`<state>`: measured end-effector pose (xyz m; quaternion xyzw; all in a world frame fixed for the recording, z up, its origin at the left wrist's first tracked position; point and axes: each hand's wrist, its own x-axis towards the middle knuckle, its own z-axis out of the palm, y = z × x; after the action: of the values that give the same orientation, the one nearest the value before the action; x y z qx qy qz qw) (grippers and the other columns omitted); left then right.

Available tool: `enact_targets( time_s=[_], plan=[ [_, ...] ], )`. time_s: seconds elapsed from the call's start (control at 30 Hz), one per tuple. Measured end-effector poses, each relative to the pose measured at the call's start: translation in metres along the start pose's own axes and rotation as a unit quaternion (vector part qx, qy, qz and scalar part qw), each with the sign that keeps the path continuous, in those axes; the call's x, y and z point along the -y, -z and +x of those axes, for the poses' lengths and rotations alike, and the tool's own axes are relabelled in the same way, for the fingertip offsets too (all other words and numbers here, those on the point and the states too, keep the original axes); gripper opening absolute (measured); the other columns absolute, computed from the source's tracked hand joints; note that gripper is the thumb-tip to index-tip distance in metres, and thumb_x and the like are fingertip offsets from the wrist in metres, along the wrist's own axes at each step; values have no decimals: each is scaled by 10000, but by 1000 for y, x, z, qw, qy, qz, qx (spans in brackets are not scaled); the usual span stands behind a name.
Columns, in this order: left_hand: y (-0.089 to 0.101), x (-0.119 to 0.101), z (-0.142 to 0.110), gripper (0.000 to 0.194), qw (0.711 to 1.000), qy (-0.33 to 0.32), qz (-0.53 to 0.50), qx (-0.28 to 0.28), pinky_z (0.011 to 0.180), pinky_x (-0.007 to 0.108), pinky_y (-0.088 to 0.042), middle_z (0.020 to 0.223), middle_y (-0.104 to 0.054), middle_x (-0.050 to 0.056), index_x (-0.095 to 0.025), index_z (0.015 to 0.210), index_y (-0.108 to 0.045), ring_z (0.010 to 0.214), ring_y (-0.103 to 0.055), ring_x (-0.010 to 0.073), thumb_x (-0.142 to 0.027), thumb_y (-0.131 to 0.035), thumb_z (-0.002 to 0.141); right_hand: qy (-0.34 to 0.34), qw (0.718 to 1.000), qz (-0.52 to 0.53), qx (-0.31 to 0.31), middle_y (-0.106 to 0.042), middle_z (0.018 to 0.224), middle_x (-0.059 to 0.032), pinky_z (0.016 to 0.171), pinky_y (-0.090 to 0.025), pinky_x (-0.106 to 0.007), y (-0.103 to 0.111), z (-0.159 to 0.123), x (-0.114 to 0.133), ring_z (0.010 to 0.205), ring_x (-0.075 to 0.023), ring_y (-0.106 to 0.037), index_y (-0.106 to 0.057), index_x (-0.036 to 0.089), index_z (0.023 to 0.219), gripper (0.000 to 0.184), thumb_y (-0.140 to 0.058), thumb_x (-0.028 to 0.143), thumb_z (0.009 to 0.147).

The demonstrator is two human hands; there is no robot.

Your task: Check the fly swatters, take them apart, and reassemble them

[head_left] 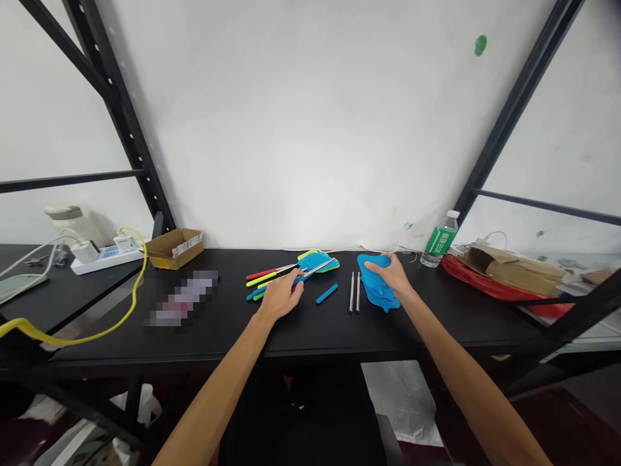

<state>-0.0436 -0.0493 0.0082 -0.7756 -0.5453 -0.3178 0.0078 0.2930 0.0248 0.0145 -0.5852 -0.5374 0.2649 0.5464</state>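
My left hand (pixel 281 295) is closed over a blue-handled metal rod (pixel 317 268) that slants up to the right. Red, yellow and green handles (pixel 261 279) fan out beside and under that hand. Blue and yellow-green fly swatter heads (pixel 315 261) lie just past its fingers. My right hand (pixel 394 275) pinches the upper part of a blue fly swatter head (pixel 377 285), thumb on top; it looks like more than one layer. Between the hands rest a loose blue handle (pixel 326 294) and two bare metal rods (pixel 354 292).
An open cardboard box (pixel 175 248), a power strip (pixel 107 257) and a yellow cable (pixel 134 285) are on the left. A water bottle (pixel 440 239) stands at the back right, near torn cardboard (pixel 517 268) on red plastic (pixel 466 275). Black shelf posts (pixel 517 103) flank the black table (pixel 301 330).
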Motion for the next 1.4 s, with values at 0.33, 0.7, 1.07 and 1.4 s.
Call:
enact_targets(
  time_s=[0.33, 0.7, 1.07, 1.4],
  plan=[
    [2, -2, -1, 291, 1000, 2, 0, -2, 626, 281, -365, 684, -635, -3, -246, 1194, -584, 692, -638, 208, -321, -424, 962, -93, 953, 280, 76, -693, 729, -16, 544, -572, -291, -70, 5, 18, 638, -185, -671, -612, 205, 843, 407, -875, 397, 598],
    [1, 0, 1, 322, 1000, 7, -1, 8, 636, 288, -383, 686, -638, 5, -235, 1222, -578, 688, -637, 217, -344, -417, 965, -109, 923, 358, 96, -705, 872, -22, 394, -476, -191, -70, 5, 0, 604, -118, -615, -673, 242, 1143, 551, -847, 249, 621],
    [2, 0, 2, 337, 1000, 7, 4, 4, 650, 289, -397, 673, -625, 3, -237, 1233, -583, 704, -644, 222, -350, -411, 966, -88, 944, 317, 13, -629, 753, 11, 383, -362, -214, -70, 5, 0, 542, -118, -516, -638, 261, 1233, 595, -666, 296, 640],
    [2, -1, 2, 318, 1000, 0, 0, 5, 650, 288, -379, 692, -639, 2, -242, 1218, -582, 655, -619, 210, -344, -421, 964, 64, 992, 96, -48, -692, 1075, -92, 654, -513, -296, -67, -12, 9, 833, -224, -637, -596, 205, 1313, 593, -549, 417, 761]
  ],
)
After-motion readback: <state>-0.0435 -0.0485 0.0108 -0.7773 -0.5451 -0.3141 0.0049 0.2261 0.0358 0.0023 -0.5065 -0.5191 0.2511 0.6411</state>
